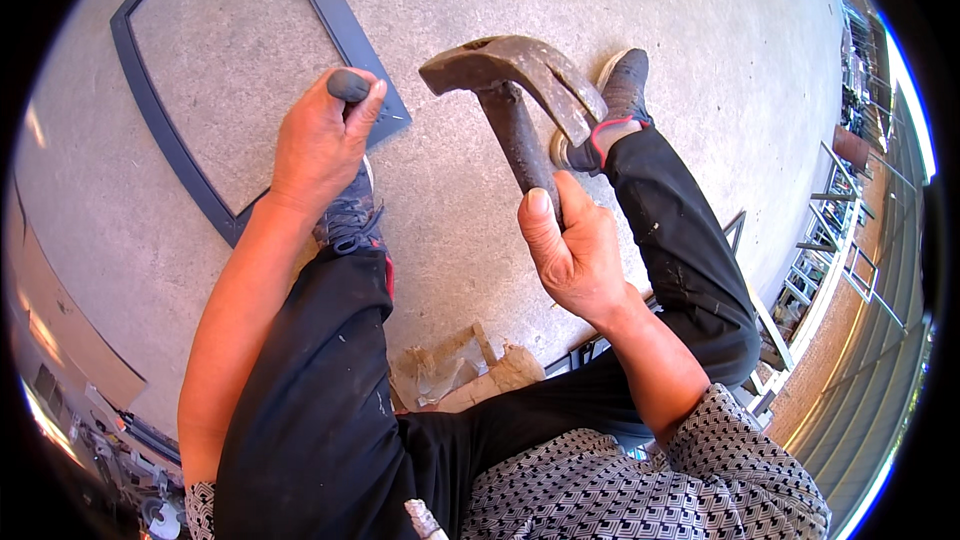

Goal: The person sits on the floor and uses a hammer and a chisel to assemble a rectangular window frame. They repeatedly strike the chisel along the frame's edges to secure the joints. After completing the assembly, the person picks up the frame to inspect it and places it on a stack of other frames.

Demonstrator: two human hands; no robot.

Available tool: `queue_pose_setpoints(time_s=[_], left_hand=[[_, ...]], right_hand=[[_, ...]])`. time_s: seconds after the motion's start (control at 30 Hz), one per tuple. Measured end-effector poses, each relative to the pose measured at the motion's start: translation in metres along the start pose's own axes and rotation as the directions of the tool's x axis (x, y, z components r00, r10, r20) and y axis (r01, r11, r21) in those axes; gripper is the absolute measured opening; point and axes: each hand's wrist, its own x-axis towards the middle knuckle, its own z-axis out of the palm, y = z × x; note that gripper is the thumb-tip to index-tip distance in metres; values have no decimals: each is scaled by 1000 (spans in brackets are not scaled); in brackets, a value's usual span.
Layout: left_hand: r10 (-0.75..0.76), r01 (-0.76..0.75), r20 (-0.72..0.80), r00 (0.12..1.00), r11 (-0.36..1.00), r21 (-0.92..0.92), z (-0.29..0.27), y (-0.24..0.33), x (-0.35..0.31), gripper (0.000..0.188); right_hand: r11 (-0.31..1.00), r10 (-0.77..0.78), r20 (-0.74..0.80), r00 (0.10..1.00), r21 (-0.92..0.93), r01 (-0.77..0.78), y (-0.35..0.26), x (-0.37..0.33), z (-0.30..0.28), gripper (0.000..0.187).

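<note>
My right hand (575, 250) is closed around the shaft of a worn claw hammer (510, 70), raised above the floor with its claw pointing to the right. My left hand (325, 135) makes a fist around a tool with a dark grey, rounded handle end (348, 86); the fingers hide the rest, so its kind does not show. Beneath that fist lies the corner of a dark grey frame (335, 15), flat on the floor, one side of it curved. The hammer head is apart from both the tool and the frame.
Both my shoes rest on the concrete floor (450, 240), the left one beside the frame (180, 155). Torn brown cardboard (490, 380) lies between my legs. Metal frames (825, 230) and other stock line the right side. A brown sheet (75, 310) and clutter are at the left.
</note>
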Motion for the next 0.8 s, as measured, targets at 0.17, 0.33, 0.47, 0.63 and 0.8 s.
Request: queue_pose_setpoints(time_s=[0.17,0.33,0.47,0.63,0.8], left_hand=[[89,-90,9,996,995,42,3,3,-1,19],[184,-186,22,983,977,108,5,6,1,14],[219,-228,74,973,960,160,9,4,-2,16],[171,-184,92,981,969,167,8,10,-10,18],[-50,49,6,999,995,84,-1,3,-1,25]], right_hand=[[997,-62,-24,998,34,63,-14,1,-3,38],[950,-310,-141,940,-20,311,-30,-1,-7,39],[949,-265,-55,963,-189,251,-22,1,4,40],[983,-86,-25,996,-163,81,-5,-11,10,37],[996,52,-47,998,78,-48,47,-17,19,43]])
